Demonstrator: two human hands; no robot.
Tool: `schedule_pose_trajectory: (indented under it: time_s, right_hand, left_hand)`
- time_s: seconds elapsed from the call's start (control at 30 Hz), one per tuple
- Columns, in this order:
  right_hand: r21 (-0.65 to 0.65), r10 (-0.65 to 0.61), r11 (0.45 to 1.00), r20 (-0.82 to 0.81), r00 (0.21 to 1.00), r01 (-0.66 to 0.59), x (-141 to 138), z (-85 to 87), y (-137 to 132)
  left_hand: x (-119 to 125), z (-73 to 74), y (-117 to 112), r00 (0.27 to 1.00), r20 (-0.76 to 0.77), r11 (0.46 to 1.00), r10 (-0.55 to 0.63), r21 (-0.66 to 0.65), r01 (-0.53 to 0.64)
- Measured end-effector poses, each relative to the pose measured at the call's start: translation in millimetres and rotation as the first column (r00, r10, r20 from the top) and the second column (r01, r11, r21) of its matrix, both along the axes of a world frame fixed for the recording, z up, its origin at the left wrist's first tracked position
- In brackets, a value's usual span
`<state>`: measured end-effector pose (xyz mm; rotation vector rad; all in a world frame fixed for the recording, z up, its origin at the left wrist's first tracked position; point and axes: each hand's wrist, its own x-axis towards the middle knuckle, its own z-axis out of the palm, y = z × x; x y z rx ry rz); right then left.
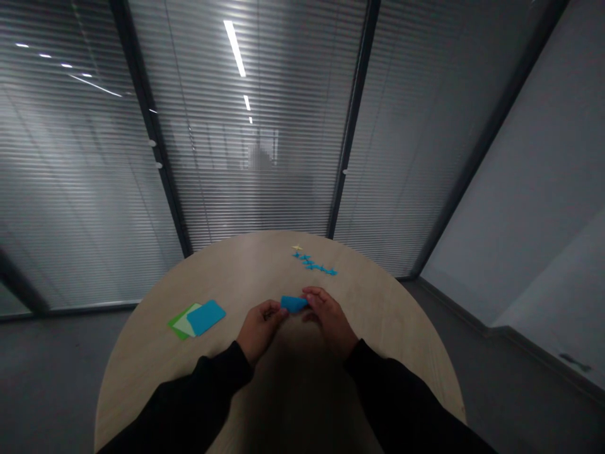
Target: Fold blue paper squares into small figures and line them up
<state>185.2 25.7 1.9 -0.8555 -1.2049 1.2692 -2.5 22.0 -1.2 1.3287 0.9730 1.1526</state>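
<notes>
Head camera view shows a round, light wood table [227, 265] in a dim room, with glass panels and lowered blinds [255, 208] beyond its far edge, a pale wall [534, 189] to the right and a grey floor [51, 372]. On the table's left lie three overlapping sheets: green [176, 313], pale green [183, 325] and a blue sheet [206, 317] on top. Toward the far edge, right of centre, small blue shapes [310, 267] run in a line near a yellow one [297, 248]. At the middle, the left hand [261, 325] pinches the left end of a blue piece [293, 304], fingers curled; the right hand [329, 318] grips its right end. Both forearms, in black sleeves [198, 394], reach in from the near edge, angling inward.
</notes>
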Motion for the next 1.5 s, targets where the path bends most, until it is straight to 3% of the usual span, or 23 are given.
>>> schedule_pose_trajectory:
  time_s: [0.1, 0.2, 0.37, 0.5, 0.67, 0.83, 1.1, 1.33, 1.5]
  right_hand:
    - [-0.057, 0.161, 0.985, -0.033, 0.986, -0.162, 3, -0.1, -2]
    - [-0.048, 0.242, 0.970, 0.041, 0.969, -0.240, 2, -1.8, -4]
    - [-0.050, 0.242, 0.970, 0.130, 0.961, -0.237, 1, -1.5, -4]
    - [-0.048, 0.291, 0.956, 0.089, 0.953, -0.288, 4, -1.3, -4]
    - [-0.067, 0.253, 0.966, 0.074, 0.965, -0.248, 4, -7.7, -3]
    - [-0.065, 0.327, 0.943, 0.014, 0.945, -0.325, 6, -7.7, -2]
    - [-0.109, 0.256, 0.961, -0.014, 0.967, -0.256, 0, -6.9, -4]
    - [-0.126, 0.320, 0.937, -0.075, 0.945, -0.327, 2, -5.5, -5]
    - [-0.120, 0.307, 0.941, -0.090, 0.947, -0.317, -1, -7.9, -4]
  left_hand:
    - [0, -1.1, 1, 0.995, 0.095, 0.999, 0.015, -0.035, -0.012]
    - [0, -0.6, 1, 0.994, 0.105, 1.000, -0.006, -0.024, 0.008]
    - [1, -0.7, 0, 0.995, 0.076, 0.997, -0.066, 0.051, 0.062]
    - [0, -4.6, 1, 0.996, 0.084, 0.998, -0.036, 0.046, 0.033]
    - [1, -7.4, 2, 0.995, 0.076, 0.995, -0.070, 0.070, 0.065]
    - [-1, -8.8, 4, 0.993, 0.106, 0.997, -0.052, 0.056, 0.046]
    - [2, -8.7, 3, 0.990, 0.101, 0.994, -0.094, 0.072, 0.087]
    - [-1, -12.2, 6, 0.984, 0.163, 0.997, -0.075, 0.046, 0.069]
    - [0, -14.5, 7, 0.981, 0.148, 0.991, -0.126, 0.063, 0.118]
